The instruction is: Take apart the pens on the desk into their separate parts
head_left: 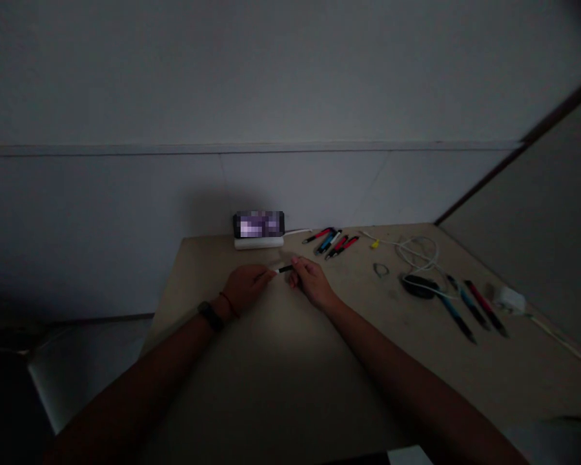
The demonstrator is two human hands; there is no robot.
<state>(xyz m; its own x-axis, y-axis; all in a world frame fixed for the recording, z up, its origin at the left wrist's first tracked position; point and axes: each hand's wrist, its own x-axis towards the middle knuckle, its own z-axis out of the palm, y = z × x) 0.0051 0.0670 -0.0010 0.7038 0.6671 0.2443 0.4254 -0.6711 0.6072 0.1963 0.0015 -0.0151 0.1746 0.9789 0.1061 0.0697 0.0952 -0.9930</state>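
Note:
Between my two hands is a pen (285,268), held level just above the table, with a black part and a whitish part showing. My left hand (246,285) pinches its left end. The thumb and fingers of my right hand (311,281) close on the black end at the right. My fingers hide both ends of the pen. A dark wristband and a thin red cord are on my left wrist. Beyond my right hand lie several red, blue and white pens (337,245) with black grips.
A phone (259,225) leans on a white block (259,243) by the wall. At the right lie a white cable (423,255), a dark oval object (419,286), larger-looking blue pens (458,318), a red pen (487,309) and a white charger (508,300).

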